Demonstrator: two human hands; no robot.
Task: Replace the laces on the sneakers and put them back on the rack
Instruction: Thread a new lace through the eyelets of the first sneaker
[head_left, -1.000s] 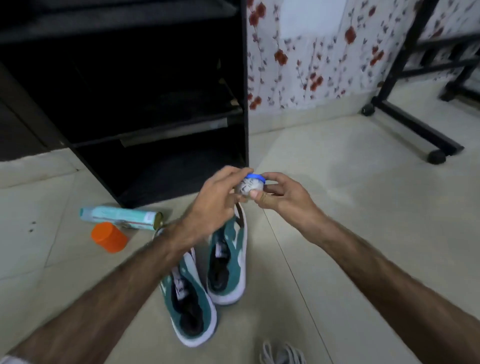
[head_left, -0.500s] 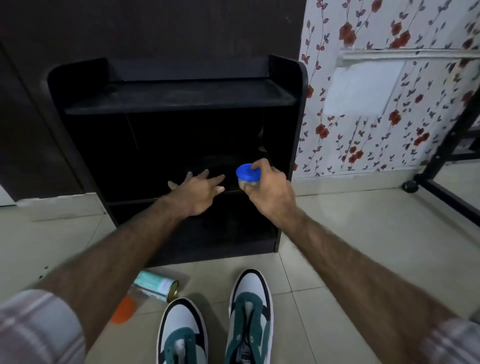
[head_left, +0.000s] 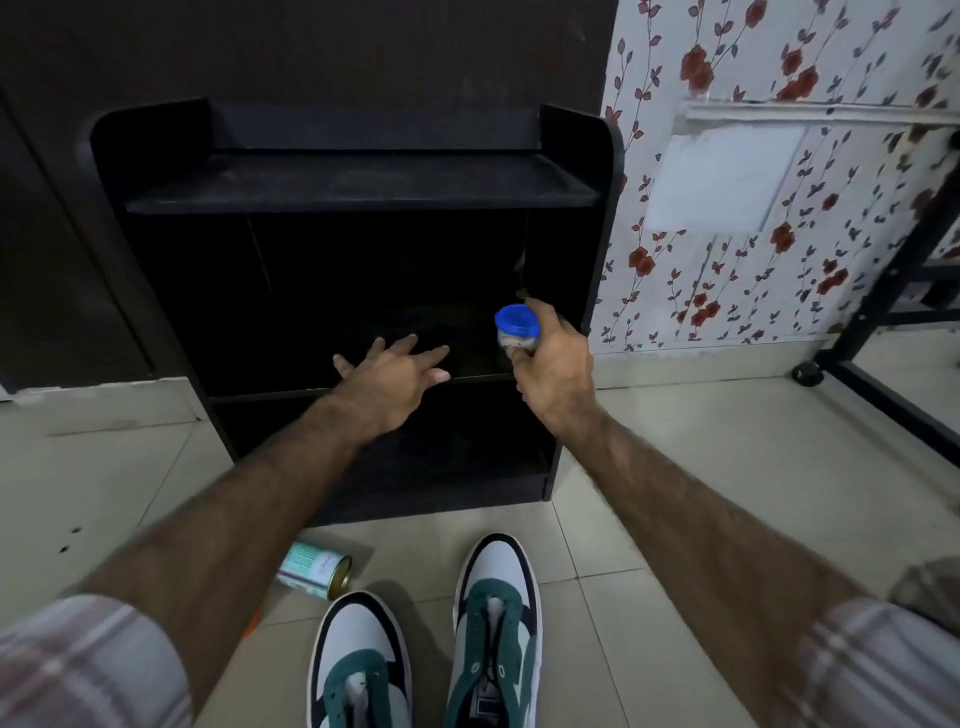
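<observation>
R hand (head_left: 553, 364) grips small blue-lidded jar (head_left: 515, 327) at rack (head_left: 358, 182) mid shelf, 1 o'clock of L hand (head_left: 392, 371). L hand flat, fingers spread wide, holding nothing. Two laceless sneakers (head_left: 496, 618) on floor at 6 o'clock; spray can (head_left: 314, 569) lying at 7.

Sneakers (head_left: 426, 639) on floor (head_left: 727, 467) before rack (head_left: 358, 182); can (head_left: 314, 569) left of sneakers.

The rack (head_left: 353, 182) opens toward the viewer, its middle shelf bare and dark behind the left hand (head_left: 392, 371). On the floor before it lie two sneakers (head_left: 496, 618) and a can (head_left: 314, 569), with open tile to the right.
</observation>
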